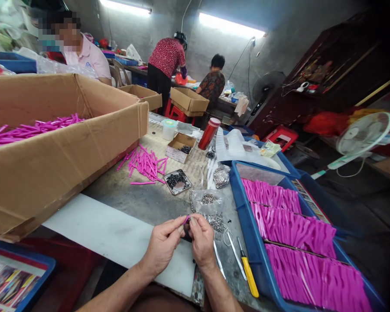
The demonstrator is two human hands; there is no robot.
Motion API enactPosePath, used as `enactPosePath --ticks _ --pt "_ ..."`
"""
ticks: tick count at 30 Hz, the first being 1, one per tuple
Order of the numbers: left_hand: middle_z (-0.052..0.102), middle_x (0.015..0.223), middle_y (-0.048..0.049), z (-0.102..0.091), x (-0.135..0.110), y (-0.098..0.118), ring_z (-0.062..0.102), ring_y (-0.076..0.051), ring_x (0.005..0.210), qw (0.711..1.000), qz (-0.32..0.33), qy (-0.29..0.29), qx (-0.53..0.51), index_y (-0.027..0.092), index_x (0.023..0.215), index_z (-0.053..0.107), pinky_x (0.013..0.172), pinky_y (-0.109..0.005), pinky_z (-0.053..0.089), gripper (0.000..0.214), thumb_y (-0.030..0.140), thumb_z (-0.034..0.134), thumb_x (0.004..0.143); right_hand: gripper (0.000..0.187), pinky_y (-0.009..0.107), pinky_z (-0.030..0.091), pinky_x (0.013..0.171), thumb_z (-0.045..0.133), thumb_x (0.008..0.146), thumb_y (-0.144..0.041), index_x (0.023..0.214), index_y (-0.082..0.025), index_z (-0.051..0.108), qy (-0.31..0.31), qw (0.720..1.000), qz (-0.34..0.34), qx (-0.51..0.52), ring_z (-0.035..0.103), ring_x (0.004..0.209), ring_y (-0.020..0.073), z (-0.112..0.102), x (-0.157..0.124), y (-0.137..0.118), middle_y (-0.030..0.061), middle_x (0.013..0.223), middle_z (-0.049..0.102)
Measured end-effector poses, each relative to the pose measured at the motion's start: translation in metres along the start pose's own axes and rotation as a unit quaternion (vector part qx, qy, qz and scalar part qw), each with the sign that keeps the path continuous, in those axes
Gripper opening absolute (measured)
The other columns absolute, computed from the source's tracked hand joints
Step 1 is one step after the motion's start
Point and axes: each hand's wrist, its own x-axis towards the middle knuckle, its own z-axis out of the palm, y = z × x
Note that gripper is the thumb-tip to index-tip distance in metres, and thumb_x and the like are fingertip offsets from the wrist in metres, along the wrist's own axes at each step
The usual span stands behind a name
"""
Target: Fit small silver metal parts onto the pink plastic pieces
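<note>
My left hand (164, 242) and my right hand (201, 240) meet over the near edge of the table. Both pinch together on a small pink plastic piece (186, 219) whose tip shows between the fingertips. Just beyond them lie bags of small metal parts (209, 199). A loose pile of pink sticks (146, 164) lies farther back on the table. A yellow-handled tool (248, 273) rests to the right of my right hand.
A big cardboard box (61, 147) with pink sticks fills the left. A blue tray (247, 225) of stacked pink pieces stands at the right. A small metal dish (178, 181), a red flask (209, 133) and a small carton (181, 147) sit mid-table. Three people work behind.
</note>
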Motion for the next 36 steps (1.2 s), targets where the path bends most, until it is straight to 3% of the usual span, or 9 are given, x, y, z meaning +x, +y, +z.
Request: enactPosePath --ticks 3,8,15,21,26,31,36 --pt "0.054 0.06 -0.0016 -0.0004 -0.0005 -0.0015 0.038 -0.007 0.044 1.0 -0.006 -0.001 -0.003 0.013 0.093 0.065 0.041 -0.018 0.036 0.028 0.021 0.053 0.069 0.02 0.021 0.031 0.047 0.05 0.075 -0.035 0.066 -0.017 0.049 0.013 1.0 -0.004 -0.024 0.039 0.049 0.0102 0.0003 0.0003 -0.0008 -0.0039 0.055 0.043" --pt "0.056 0.063 -0.0029 -0.0005 -0.0006 -0.0002 0.042 -0.009 0.048 1.0 -0.002 -0.001 0.001 0.013 0.091 0.065 0.042 -0.018 0.037 0.028 0.019 0.052 0.068 0.032 0.02 0.026 0.043 0.042 0.08 -0.039 0.056 -0.017 0.042 -0.006 1.0 0.002 -0.029 0.031 0.045 0.0087 -0.0018 0.0006 0.0011 -0.0052 0.049 0.035" --pt "0.054 0.061 -0.0022 -0.0002 -0.0009 0.0004 0.039 -0.008 0.047 1.0 -0.007 -0.006 -0.01 0.013 0.093 0.065 0.042 -0.018 0.036 0.027 0.02 0.053 0.069 0.02 0.021 0.034 0.049 0.052 0.074 -0.035 0.069 -0.017 0.047 0.01 1.0 0.0 -0.002 0.04 0.053 0.0099 -0.0008 0.001 0.0023 -0.0035 0.06 0.043" --pt "0.055 0.062 -0.0025 -0.0012 -0.0004 0.0003 0.037 -0.007 0.045 1.0 -0.008 0.005 -0.009 0.013 0.092 0.065 0.037 -0.016 0.032 0.028 0.018 0.053 0.067 0.028 0.02 0.025 0.042 0.042 0.08 -0.038 0.062 -0.017 0.047 -0.004 1.0 0.005 -0.003 0.03 0.045 0.0084 -0.0027 0.0 0.0053 -0.0055 0.05 0.034" --pt "0.054 0.059 -0.0022 -0.0009 -0.0007 0.0008 0.036 -0.007 0.042 1.0 -0.014 0.0 -0.011 0.012 0.092 0.065 0.037 -0.017 0.033 0.028 0.021 0.053 0.068 0.02 0.021 0.033 0.049 0.052 0.074 -0.036 0.07 -0.017 0.048 0.015 1.0 0.002 -0.009 0.039 0.053 0.0104 -0.0013 0.0014 0.005 -0.0035 0.059 0.043" --pt "0.057 0.061 -0.0029 -0.0001 -0.0009 0.0013 0.038 -0.008 0.045 1.0 -0.008 0.005 -0.004 0.014 0.091 0.066 0.038 -0.017 0.034 0.029 0.02 0.053 0.066 0.033 0.02 0.025 0.041 0.044 0.078 -0.042 0.056 -0.017 0.042 0.008 1.0 0.011 -0.019 0.029 0.044 0.0083 -0.0011 0.0018 0.0027 -0.0058 0.049 0.033" --pt "0.053 0.058 -0.0015 -0.0005 -0.0005 -0.0004 0.034 -0.006 0.042 1.0 -0.016 0.004 -0.016 0.012 0.092 0.066 0.036 -0.016 0.031 0.028 0.019 0.053 0.067 0.022 0.02 0.03 0.045 0.051 0.074 -0.038 0.069 -0.017 0.049 0.015 1.0 0.002 -0.012 0.036 0.049 0.0091 -0.0012 0.0024 0.0036 -0.0041 0.056 0.041"
